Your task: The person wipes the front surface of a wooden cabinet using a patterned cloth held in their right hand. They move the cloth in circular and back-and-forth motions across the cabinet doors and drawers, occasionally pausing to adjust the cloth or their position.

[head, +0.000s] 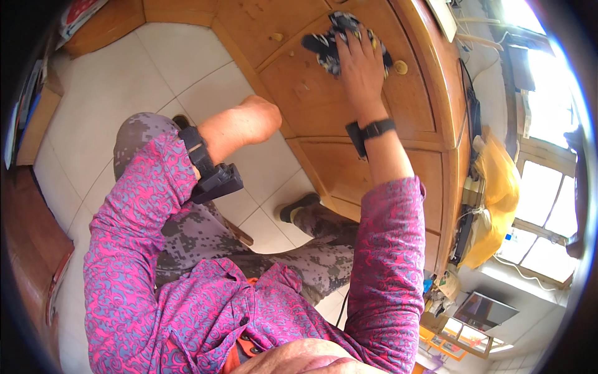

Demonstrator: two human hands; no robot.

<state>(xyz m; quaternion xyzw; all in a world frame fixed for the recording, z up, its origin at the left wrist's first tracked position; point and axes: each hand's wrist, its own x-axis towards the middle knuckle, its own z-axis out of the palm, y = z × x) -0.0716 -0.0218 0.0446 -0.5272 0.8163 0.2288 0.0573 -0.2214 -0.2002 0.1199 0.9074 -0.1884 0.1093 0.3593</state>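
My right hand (362, 75) presses a dark patterned cloth (329, 53) flat against the front of a wooden cabinet (308, 89). Its fingers are spread over the cloth, beside a round yellowish knob (400, 67). My left hand (259, 117) is bent down in front of my knee, apart from the cabinet. Its fingers are hidden from view, so whether they hold anything does not show. Another small knob (277, 37) sits on the neighbouring cabinet front.
Pale floor tiles (201, 77) lie between the cabinet and a reddish-brown piece of wooden furniture (32, 233) at left. A yellow plastic bag (495, 201) is near the cabinet's top, by the windows. My shoe (299, 208) rests near the cabinet base.
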